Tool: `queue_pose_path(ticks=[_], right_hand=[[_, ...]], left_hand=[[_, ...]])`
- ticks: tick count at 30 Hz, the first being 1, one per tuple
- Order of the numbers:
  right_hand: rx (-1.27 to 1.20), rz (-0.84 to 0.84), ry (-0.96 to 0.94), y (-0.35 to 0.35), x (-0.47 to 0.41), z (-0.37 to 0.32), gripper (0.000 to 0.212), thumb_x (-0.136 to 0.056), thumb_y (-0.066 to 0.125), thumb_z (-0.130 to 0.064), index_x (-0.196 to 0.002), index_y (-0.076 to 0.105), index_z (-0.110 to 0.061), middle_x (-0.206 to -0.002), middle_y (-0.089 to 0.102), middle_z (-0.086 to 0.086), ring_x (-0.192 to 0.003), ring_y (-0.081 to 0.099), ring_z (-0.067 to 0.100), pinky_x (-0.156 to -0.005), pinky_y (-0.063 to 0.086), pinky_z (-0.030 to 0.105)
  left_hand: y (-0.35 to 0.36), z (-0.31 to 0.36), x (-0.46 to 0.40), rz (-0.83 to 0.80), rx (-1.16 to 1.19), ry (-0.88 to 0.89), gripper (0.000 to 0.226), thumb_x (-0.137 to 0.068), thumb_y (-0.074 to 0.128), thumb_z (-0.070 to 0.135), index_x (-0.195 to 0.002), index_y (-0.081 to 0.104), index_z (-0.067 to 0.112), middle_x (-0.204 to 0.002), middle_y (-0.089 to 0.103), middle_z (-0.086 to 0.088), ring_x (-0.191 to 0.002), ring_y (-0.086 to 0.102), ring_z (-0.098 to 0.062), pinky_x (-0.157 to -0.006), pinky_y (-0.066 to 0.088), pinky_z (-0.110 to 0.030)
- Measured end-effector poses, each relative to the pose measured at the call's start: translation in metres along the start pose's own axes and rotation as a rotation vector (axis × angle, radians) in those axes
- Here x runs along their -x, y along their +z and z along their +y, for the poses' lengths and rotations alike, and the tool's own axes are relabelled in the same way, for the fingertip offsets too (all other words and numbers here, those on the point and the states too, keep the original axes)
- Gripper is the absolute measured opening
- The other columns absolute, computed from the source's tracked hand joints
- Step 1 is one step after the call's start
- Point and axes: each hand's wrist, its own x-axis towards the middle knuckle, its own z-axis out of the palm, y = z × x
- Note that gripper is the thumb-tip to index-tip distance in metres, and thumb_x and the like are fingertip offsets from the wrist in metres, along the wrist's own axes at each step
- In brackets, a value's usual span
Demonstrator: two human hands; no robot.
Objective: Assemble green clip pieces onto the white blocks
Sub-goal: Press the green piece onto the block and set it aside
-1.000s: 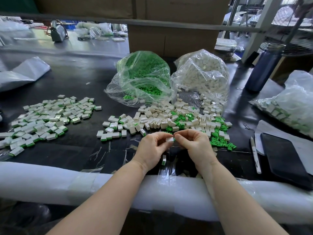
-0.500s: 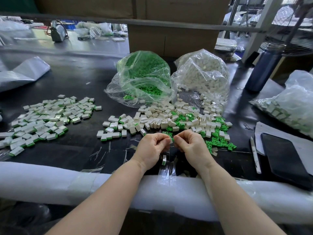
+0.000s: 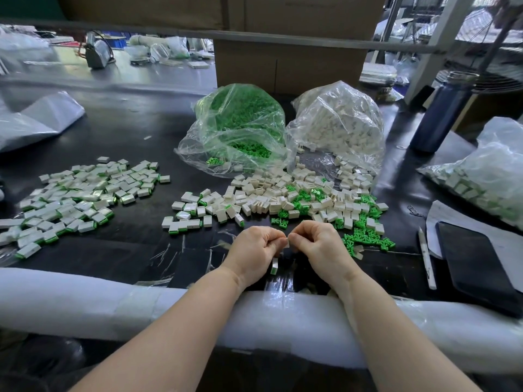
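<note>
My left hand (image 3: 256,247) and my right hand (image 3: 318,246) meet over the near table edge, fingers curled, pinching one small white block (image 3: 286,242) between their fingertips. A second white block with a green edge (image 3: 274,265) hangs below my left palm, held by the lower fingers. Just beyond the hands lies a pile of loose white blocks (image 3: 271,196) mixed with green clips (image 3: 365,239). A spread of assembled white-and-green blocks (image 3: 79,199) covers the left of the table. Behind stand a clear bag of green clips (image 3: 240,128) and a clear bag of white blocks (image 3: 339,123).
A white foam roll (image 3: 85,301) pads the near table edge under my forearms. A black phone (image 3: 478,267) and a white pen (image 3: 426,258) lie at the right, near a bag of finished parts (image 3: 486,176). A dark blue bottle (image 3: 441,111) stands back right; a cardboard box (image 3: 288,63) behind.
Both hands have drawn slightly toward me from the pile and closed tighter on the small block between them.
</note>
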Motion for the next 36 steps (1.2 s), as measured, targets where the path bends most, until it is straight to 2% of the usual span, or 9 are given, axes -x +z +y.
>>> queue_pose_path(ticks=[3, 5, 8, 12, 16, 22, 32, 34, 36], right_hand=[[-0.158, 0.061, 0.001, 0.0001, 0.0002, -0.0025, 0.01, -0.087, 0.063, -0.009, -0.077, 0.065, -0.012, -0.073, 0.064, 0.012, -0.069, 0.059, 0.026, -0.069, 0.049, 0.036], [-0.227, 0.087, -0.001, 0.0002, 0.0003, -0.0024, 0.005, -0.086, 0.063, -0.006, -0.085, 0.064, -0.012, -0.073, 0.063, 0.013, -0.067, 0.059, 0.025, -0.067, 0.051, 0.032], [-0.281, 0.12, 0.012, 0.0006, -0.0005, -0.0016, 0.01, -0.084, 0.064, -0.001, -0.085, 0.063, -0.011, -0.074, 0.066, 0.014, -0.066, 0.064, 0.021, -0.065, 0.055, 0.03], [-0.315, 0.119, 0.041, 0.0003, -0.0008, 0.0003, 0.005, -0.084, 0.065, -0.003, -0.082, 0.067, -0.007, -0.078, 0.071, 0.014, -0.071, 0.07, 0.026, -0.068, 0.058, 0.037], [-0.387, 0.089, 0.02, -0.0019, 0.0004, 0.0, 0.012, -0.085, 0.064, -0.002, -0.078, 0.068, -0.012, -0.066, 0.071, 0.002, -0.062, 0.067, 0.009, -0.055, 0.05, 0.016], [-0.292, 0.096, 0.014, 0.0007, -0.0002, -0.0018, 0.01, -0.086, 0.064, -0.004, -0.077, 0.066, -0.009, -0.066, 0.066, 0.002, -0.054, 0.058, -0.002, -0.053, 0.045, 0.012], [-0.133, 0.043, 0.012, 0.0, 0.0008, -0.0032, 0.017, -0.086, 0.064, -0.006, -0.072, 0.064, -0.016, -0.062, 0.063, -0.001, -0.049, 0.053, -0.004, -0.056, 0.043, 0.012], [-0.121, 0.034, 0.013, -0.0007, 0.0009, -0.003, 0.017, -0.086, 0.064, -0.007, -0.071, 0.064, -0.016, -0.061, 0.063, -0.001, -0.051, 0.053, -0.003, -0.058, 0.043, 0.014], [-0.108, 0.032, 0.009, -0.0011, 0.0008, -0.0029, 0.018, -0.086, 0.064, -0.006, -0.071, 0.063, -0.016, -0.063, 0.063, 0.001, -0.054, 0.054, 0.003, -0.06, 0.044, 0.017]], left_hand=[[0.0001, 0.0021, -0.0002, 0.036, 0.136, -0.039, 0.014, -0.09, 0.059, 0.016, -0.096, 0.071, 0.012, -0.079, 0.068, 0.004, -0.079, 0.062, -0.01, -0.084, 0.052, -0.029], [0.001, 0.0029, -0.001, 0.052, 0.172, -0.037, 0.012, -0.091, 0.059, 0.016, -0.095, 0.07, 0.016, -0.076, 0.066, 0.007, -0.075, 0.062, -0.008, -0.082, 0.053, -0.029], [0.0019, 0.0035, -0.0003, 0.044, 0.191, -0.009, 0.01, -0.089, 0.062, 0.017, -0.091, 0.063, 0.027, -0.071, 0.063, 0.006, -0.067, 0.059, -0.007, -0.074, 0.052, -0.024], [0.0026, 0.0019, -0.0007, 0.068, 0.152, 0.005, 0.015, -0.083, 0.069, 0.013, -0.086, 0.059, 0.024, -0.074, 0.062, 0.004, -0.064, 0.056, -0.004, -0.067, 0.048, -0.016], [0.0008, 0.0014, -0.004, 0.125, 0.183, -0.033, 0.006, -0.087, 0.063, 0.016, -0.092, 0.067, 0.014, -0.087, 0.065, 0.001, -0.081, 0.059, -0.01, -0.079, 0.047, -0.017], [-0.0011, 0.0018, -0.0035, 0.083, 0.198, -0.036, 0.013, -0.088, 0.062, 0.014, -0.096, 0.07, 0.008, -0.083, 0.066, 0.003, -0.076, 0.058, -0.002, -0.071, 0.042, -0.004], [-0.0001, 0.0027, -0.0004, 0.086, 0.047, -0.015, 0.015, -0.088, 0.062, 0.015, -0.096, 0.071, 0.006, -0.077, 0.056, 0.005, -0.078, 0.053, -0.009, -0.074, 0.04, -0.012], [-0.0002, 0.0031, -0.0001, 0.082, 0.025, -0.002, 0.015, -0.088, 0.062, 0.014, -0.096, 0.072, 0.005, -0.074, 0.052, 0.008, -0.076, 0.051, -0.01, -0.071, 0.038, -0.01], [-0.0004, 0.0034, 0.0001, 0.077, -0.005, 0.009, 0.015, -0.088, 0.062, 0.014, -0.095, 0.072, 0.006, -0.072, 0.049, 0.009, -0.076, 0.05, -0.011, -0.074, 0.04, -0.016]])
